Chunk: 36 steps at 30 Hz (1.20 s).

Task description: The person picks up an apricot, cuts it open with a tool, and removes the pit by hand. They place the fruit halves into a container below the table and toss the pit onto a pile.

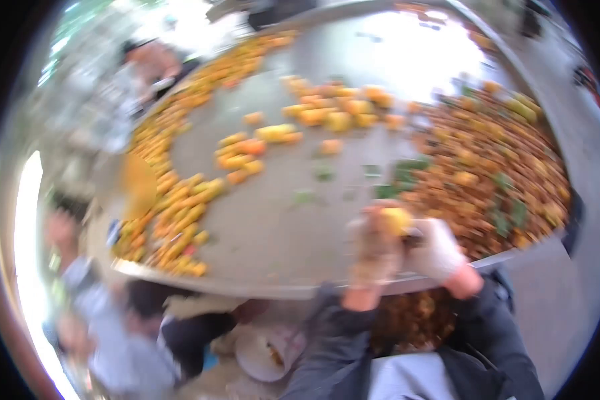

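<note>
Both of my hands wear whitish gloves and meet over the front edge of the metal table (273, 240). My left hand (372, 250) is closed around a yellow cashew apple (397, 221). Close against its right side is my right hand (439, 250), fingers closed; a small dark spot shows at its fingertips, too blurred to name. Just beyond my hands lies a large pile of brown cashew nuts (500, 180), mixed with some leaves and yellow fruit. Green leaves (407, 175) lie on the metal left of the pile.
Yellow and orange cashew apples (180, 220) line the table's left side, with a looser group (337, 107) towards the back. A white bucket (260, 353) stands below the front edge. Blurred people (120, 320) are at the left; another person (153, 63) is at the far left edge.
</note>
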### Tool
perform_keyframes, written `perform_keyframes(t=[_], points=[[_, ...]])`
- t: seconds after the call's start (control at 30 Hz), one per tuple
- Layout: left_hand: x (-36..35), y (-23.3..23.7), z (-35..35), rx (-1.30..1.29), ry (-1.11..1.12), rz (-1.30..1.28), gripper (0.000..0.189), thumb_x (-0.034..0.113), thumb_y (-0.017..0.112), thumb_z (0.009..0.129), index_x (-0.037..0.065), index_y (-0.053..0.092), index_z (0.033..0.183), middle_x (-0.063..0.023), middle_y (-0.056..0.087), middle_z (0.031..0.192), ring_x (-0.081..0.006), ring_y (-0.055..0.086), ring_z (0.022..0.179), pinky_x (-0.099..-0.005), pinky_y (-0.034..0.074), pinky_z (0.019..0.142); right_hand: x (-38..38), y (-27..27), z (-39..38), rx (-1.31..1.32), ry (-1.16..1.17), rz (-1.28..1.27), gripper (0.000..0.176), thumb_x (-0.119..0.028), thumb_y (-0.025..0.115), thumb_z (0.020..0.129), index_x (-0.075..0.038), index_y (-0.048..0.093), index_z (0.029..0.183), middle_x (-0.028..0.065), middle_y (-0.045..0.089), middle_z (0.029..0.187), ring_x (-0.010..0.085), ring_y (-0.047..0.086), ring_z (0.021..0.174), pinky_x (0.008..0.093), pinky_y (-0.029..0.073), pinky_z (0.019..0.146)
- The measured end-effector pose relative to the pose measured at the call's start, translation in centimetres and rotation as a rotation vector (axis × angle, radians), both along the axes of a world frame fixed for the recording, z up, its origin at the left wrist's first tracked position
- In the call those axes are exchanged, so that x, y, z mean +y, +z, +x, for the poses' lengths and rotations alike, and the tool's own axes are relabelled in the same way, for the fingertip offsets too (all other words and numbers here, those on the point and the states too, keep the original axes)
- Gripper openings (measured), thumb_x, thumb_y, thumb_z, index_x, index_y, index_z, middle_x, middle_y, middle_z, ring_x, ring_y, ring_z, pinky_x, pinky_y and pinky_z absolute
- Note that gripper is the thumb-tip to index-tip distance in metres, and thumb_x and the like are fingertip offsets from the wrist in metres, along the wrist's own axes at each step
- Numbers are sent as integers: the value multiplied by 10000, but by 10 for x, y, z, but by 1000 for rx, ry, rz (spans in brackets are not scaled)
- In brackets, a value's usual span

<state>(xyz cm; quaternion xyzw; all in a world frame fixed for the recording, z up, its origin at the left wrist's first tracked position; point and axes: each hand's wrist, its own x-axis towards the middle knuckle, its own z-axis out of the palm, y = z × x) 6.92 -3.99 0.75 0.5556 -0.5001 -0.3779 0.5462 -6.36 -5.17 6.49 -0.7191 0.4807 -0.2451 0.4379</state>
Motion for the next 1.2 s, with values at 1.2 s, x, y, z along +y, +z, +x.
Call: perform_keyframes(t=[1.2], points=[[-15,39,18,-366,-143,-154,513,490,656,793,36,578,1020,-201,610,871,-400,612,800,-448,490,698,-33,-75,-38,64,64,372,250,-21,562,873,-47,512,1116,63,568,966,113,555,711,262,472,550]])
